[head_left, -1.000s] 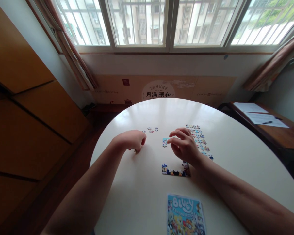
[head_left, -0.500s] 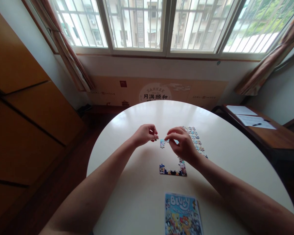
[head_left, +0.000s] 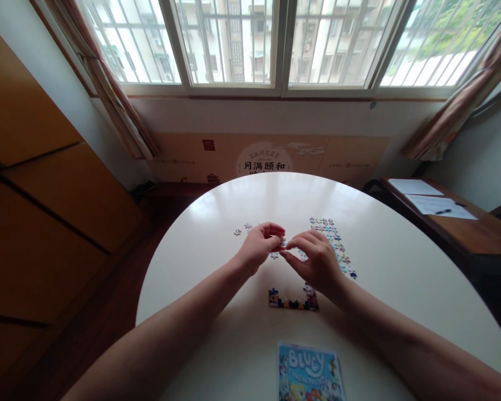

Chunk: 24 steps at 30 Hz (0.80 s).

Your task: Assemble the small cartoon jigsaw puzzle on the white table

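Over the far middle of the table, my left hand (head_left: pixel 261 245) is closed in a pinch on a small puzzle piece (head_left: pixel 283 243). My right hand (head_left: pixel 315 256) faces it, thumb and forefinger apart, their tips close beside that piece; whether they touch it I cannot make out. Below the hands lie a few puzzle pieces (head_left: pixel 274 256), partly covered. Nearer to me sits a joined puzzle border (head_left: pixel 294 305), a dark U-shaped strip whose right side runs up under my right hand.
Loose pieces lie in rows (head_left: pixel 332 234) beyond my right hand. Several more pieces (head_left: pixel 237 232) are left of my left hand. A blue Bluey picture sheet or box (head_left: pixel 310 370) lies at the front of the white round table (head_left: pixel 183 267). Papers (head_left: pixel 440 206) rest on a side desk.
My left hand has moved right, toward my right hand, bringing the puzzle piece with it. Loose pieces at the left have come into sight. The view has shifted slightly.
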Available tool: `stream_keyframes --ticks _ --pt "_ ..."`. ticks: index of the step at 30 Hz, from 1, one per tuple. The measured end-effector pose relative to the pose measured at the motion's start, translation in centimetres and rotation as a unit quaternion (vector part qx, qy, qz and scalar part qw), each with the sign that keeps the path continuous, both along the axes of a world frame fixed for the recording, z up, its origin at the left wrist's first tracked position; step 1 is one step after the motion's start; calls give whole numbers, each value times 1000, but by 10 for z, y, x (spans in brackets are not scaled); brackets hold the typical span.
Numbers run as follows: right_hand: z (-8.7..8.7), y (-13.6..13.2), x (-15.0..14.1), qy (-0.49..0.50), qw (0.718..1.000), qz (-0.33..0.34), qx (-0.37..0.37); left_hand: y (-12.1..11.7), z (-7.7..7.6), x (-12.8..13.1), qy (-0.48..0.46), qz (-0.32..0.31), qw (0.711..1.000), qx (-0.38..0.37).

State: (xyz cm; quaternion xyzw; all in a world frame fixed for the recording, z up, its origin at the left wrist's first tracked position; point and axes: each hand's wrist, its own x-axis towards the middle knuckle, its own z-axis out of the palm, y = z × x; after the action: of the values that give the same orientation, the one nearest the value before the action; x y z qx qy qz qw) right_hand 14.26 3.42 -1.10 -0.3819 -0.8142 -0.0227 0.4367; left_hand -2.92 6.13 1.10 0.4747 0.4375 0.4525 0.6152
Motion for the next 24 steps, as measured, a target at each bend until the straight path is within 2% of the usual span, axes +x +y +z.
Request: stream_keyframes --ticks 6,15,24 --pt "0 3 6 -9 1000 -24 6 -2 0 0 -20 -22 1000 -7" --pt "0 1 3 -5 999 -33 21 -2 -1 3 -2 -7 1000 31" --pt "1 0 7 15 999 -38 22 -2 7 -1 -21 -2 1000 -12"
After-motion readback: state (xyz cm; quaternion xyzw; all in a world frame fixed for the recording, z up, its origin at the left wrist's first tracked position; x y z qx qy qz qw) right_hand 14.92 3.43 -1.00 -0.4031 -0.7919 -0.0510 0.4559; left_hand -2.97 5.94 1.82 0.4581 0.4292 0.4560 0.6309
